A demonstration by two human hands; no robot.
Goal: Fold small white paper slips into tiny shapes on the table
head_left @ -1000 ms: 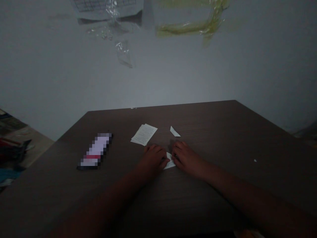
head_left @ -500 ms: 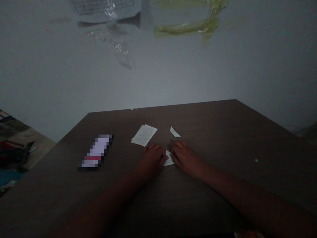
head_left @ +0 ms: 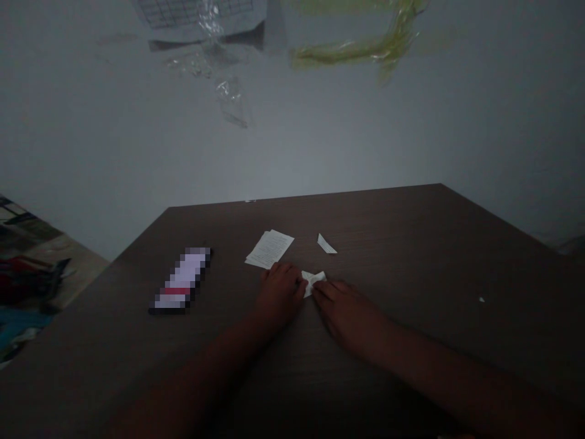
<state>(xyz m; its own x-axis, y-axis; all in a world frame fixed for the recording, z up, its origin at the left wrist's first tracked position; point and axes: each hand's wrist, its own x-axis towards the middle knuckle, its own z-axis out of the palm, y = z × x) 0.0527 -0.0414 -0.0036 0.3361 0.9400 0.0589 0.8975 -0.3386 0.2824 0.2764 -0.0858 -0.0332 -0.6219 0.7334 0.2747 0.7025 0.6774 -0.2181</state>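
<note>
A small piece of white paper (head_left: 313,278), partly folded, lies on the brown table (head_left: 292,366) between my hands. My left hand (head_left: 282,291) holds its left side, thumb against the paper and fingers curled. From the right, my right hand (head_left: 345,311) presses its fingertips on the paper's lower right part. Both hands cover some of the sheet, so its full outline is hidden. Just beyond my left hand sits a stack of printed paper slips (head_left: 270,249). Farther out lies a narrow folded paper piece (head_left: 326,244).
A phone (head_left: 181,280) with a blurred screen lies at the left. One tiny white scrap (head_left: 481,299) is on the table's right side. Behind the table rises a pale wall (head_left: 320,140) with tape remnants (head_left: 347,53). Several items are on the floor at far left.
My right hand has shifted nearer to me, its fingers moving from the paper's right edge to its lower part. More of the paper's upper part shows. The view has swung slightly.
</note>
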